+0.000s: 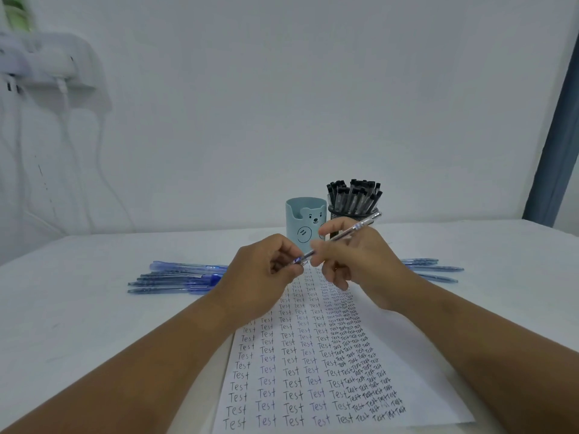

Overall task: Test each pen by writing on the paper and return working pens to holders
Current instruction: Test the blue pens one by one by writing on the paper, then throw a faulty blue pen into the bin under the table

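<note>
- Both hands meet above the far end of the paper (313, 364). The right hand (354, 261) pinches a clear pen (340, 241) round its barrel, and the pen slants up and to the right.
- The left hand (266, 270) has its fingertips curled and pinched on the pen's lower end, seemingly at the cap or tip. Which it is cannot be made out.
- The paper lies on the white table (94, 308), nearly full of rows of the word "Test". The right-hand columns are crammed together.
- Behind the hands stand a light blue bear cup (300, 220), with no pens showing above its rim, and a black mesh holder (341, 214) packed with black-capped pens.
- Loose blue pens (175, 277) lie to the left, with a few more (435, 269) to the right.
- Risks, as I judge them:
  - A cap pulled hard could slip free and roll among the loose pens.
  - With little blank space left, a fresh mark could land on old writing, so a dry pen might pass as working.
  - The full mesh holder could tip if another pen is forced in.
</note>
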Tool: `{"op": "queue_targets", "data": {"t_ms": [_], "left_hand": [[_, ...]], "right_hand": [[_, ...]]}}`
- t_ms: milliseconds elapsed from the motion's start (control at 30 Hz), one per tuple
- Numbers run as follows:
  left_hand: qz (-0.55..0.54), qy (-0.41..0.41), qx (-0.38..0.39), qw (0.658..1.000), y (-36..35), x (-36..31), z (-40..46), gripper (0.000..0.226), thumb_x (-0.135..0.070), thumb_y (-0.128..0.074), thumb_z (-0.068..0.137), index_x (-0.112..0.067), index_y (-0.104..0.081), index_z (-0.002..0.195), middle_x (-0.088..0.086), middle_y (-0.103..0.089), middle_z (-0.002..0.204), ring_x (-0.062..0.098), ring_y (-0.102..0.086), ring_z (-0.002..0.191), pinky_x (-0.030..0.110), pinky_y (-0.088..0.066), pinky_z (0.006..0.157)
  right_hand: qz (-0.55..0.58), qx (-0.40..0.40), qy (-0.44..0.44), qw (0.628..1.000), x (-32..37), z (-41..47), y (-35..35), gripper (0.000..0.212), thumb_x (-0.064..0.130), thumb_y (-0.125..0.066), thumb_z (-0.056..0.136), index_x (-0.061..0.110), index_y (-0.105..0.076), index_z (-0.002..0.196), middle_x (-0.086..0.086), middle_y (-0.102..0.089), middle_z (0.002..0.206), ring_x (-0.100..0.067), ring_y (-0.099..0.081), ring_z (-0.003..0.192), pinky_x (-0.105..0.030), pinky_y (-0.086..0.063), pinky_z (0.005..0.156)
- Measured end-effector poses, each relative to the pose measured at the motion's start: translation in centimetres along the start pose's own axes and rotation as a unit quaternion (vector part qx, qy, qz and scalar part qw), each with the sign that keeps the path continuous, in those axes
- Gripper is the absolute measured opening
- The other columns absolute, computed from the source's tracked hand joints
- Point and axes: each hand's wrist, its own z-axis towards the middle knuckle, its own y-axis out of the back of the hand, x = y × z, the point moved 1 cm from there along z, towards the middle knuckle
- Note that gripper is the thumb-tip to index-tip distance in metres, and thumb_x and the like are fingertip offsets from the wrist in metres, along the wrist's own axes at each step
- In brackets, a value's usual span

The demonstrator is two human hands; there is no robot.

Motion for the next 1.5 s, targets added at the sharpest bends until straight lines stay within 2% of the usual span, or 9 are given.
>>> {"op": "queue_targets", "data": {"t_ms": [100,300,633,833,1000,1100,1200,1333,1500], "left_hand": [[-0.003,0.003,-0.024,1.0,0.2,0.2,0.1,0.015,-0.012,-0.076,0.088,-0.025,-0.069,0.089,-0.004,-0.073,0.083,0.012,-0.069,0.08,0.025,-0.058,0.08],[0.008,0.0,-0.037,0.999,0.3,0.1,0.0,0.016,-0.011,-0.077,0.087,-0.026,-0.07,0.087,-0.004,-0.073,0.08,0.009,-0.068,0.076,0.018,-0.055,0.073],[0.021,0.0,-0.045,0.999,0.2,0.0,-0.4,0.02,-0.005,-0.078,0.084,-0.023,-0.071,0.082,-0.004,-0.074,0.074,0.019,-0.07,0.074,0.037,-0.059,0.078],[0.017,-0.016,-0.065,0.998,0.5,-1.4,0.1,0.014,-0.015,-0.077,0.087,-0.029,-0.075,0.087,-0.012,-0.073,0.079,0.004,-0.067,0.073,0.017,-0.051,0.069],[0.009,-0.054,-0.036,0.998,-0.3,-6.3,0.2,0.014,-0.021,-0.076,0.088,-0.034,-0.077,0.087,-0.015,-0.067,0.066,0.002,-0.051,0.053,0.013,-0.04,0.053],[-0.019,-0.089,0.01,0.996,-2.9,-10.5,-0.4,0.022,-0.014,-0.073,0.089,-0.036,-0.078,0.092,-0.008,-0.068,0.068,0.004,-0.052,0.051,0.011,-0.038,0.051],[-0.071,-0.097,0.071,0.99,-7.7,-14.4,-2.0,0.021,-0.013,-0.075,0.088,-0.032,-0.077,0.095,-0.011,-0.074,0.082,0.017,-0.066,0.069,0.015,-0.046,0.055],[-0.074,-0.144,0.115,0.98,-15.8,-18.6,-5.9,0.015,-0.02,-0.078,0.085,-0.034,-0.076,0.089,-0.019,-0.073,0.079,0.001,-0.066,0.069,0.015,-0.048,0.058],[-0.055,-0.23,0.195,0.952,-25.9,-22.3,-12.7,0.013,-0.021,-0.078,0.085,-0.034,-0.078,0.088,-0.023,-0.067,0.071,-0.001,-0.063,0.073,0.003,-0.042,0.061]], "right_hand": [[0.055,-0.01,-0.015,0.998,0.3,0.1,0.3,0.008,0.006,-0.058,0.099,0.007,-0.05,0.101,-0.029,-0.07,0.087,-0.029,-0.059,0.054,-0.028,-0.046,0.043],[-0.005,-0.021,0.017,1.0,-0.3,-0.2,0.2,0.004,-0.002,-0.066,0.092,0.002,-0.064,0.09,-0.02,-0.07,0.079,-0.024,-0.057,0.052,-0.029,-0.045,0.044],[0.06,0.005,-0.012,0.998,-0.7,-0.6,0.1,0.004,-0.006,-0.069,0.088,-0.004,-0.07,0.092,-0.023,-0.068,0.081,-0.024,-0.062,0.058,-0.025,-0.052,0.051],[0.073,0.0,-0.068,0.995,1.6,-0.8,1.6,0.009,0.002,-0.064,0.093,-0.003,-0.065,0.101,-0.021,-0.069,0.086,-0.022,-0.061,0.057,-0.025,-0.052,0.049],[-0.065,-0.045,-0.031,0.996,7.1,-4.2,6.4,0.007,-0.003,-0.068,0.088,0.002,-0.067,0.083,-0.015,-0.067,0.076,-0.019,-0.06,0.057,-0.022,-0.049,0.049],[-0.054,-0.096,-0.004,0.994,9.3,-9.5,10.0,0.003,0.001,-0.066,0.09,0.001,-0.07,0.089,-0.016,-0.07,0.082,-0.019,-0.062,0.062,-0.023,-0.049,0.051],[-0.028,-0.186,0.014,0.982,10.0,-16.8,13.7,0.009,0.002,-0.063,0.091,0.0,-0.07,0.095,-0.017,-0.071,0.083,-0.02,-0.063,0.061,-0.023,-0.049,0.05],[-0.054,-0.325,0.021,0.944,9.3,-27.8,17.8,0.009,-0.001,-0.064,0.091,-0.003,-0.069,0.098,-0.017,-0.068,0.078,-0.021,-0.059,0.06,-0.024,-0.049,0.049],[-0.034,-0.425,0.011,0.904,7.0,-41.2,21.1,0.011,0.001,-0.064,0.091,-0.001,-0.067,0.101,-0.014,-0.065,0.075,-0.018,-0.058,0.058,-0.023,-0.048,0.049]]}}
